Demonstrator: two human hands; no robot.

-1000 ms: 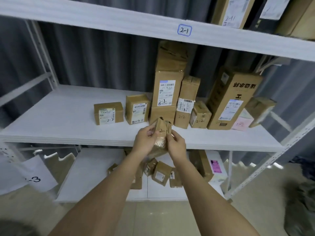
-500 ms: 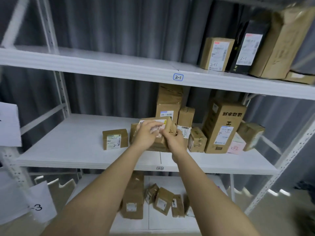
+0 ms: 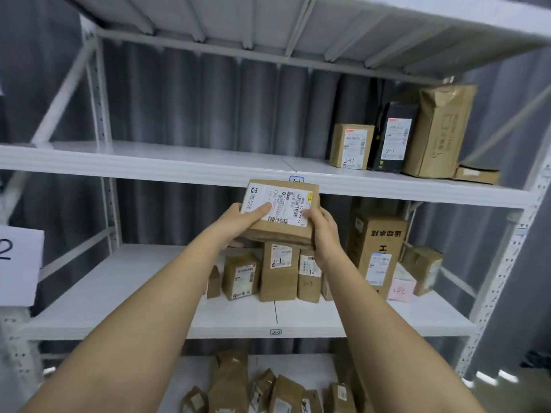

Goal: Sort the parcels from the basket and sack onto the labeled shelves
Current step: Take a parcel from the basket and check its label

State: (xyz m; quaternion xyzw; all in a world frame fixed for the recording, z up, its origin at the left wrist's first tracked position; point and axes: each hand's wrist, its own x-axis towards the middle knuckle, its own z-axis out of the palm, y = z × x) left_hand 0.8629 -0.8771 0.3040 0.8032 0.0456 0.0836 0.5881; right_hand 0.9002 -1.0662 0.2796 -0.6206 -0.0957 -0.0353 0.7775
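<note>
Both hands hold one brown parcel point(image 3: 280, 214) up in front of the rack, label face turned toward the camera. The left hand point(image 3: 238, 217) grips its left end, thumb laid flat across the white shipping label point(image 3: 278, 206), the other fingers out of sight underneath. The right hand point(image 3: 323, 226) clasps the right end, fingers curled round the edge. The parcel's long axis runs left to right, roughly parallel to the shelf edges.

The parcel hangs just below the front lip of the upper shelf point(image 3: 167, 165), its top edge overlapping the small shelf tag point(image 3: 296, 179) there, which reads something like 2-1. That shelf surface lies above and beyond the parcel. Bare shelf stretches to the left and centre, while a tan box point(image 3: 351, 146), a black packet point(image 3: 393, 141) and a tall wrapped package point(image 3: 438, 131) stand together at its right end. Directly behind and below the parcel, the middle shelf point(image 3: 125, 296) carries a row of boxes marked 2-2.

If the parcel belongs on the tagged upper shelf, as its height suggests, it must rise past the lip and then go forward. Neither hand is clearly nearer; the right hand sits closer to the parcels already there, so sliding rightward would favour it
</note>
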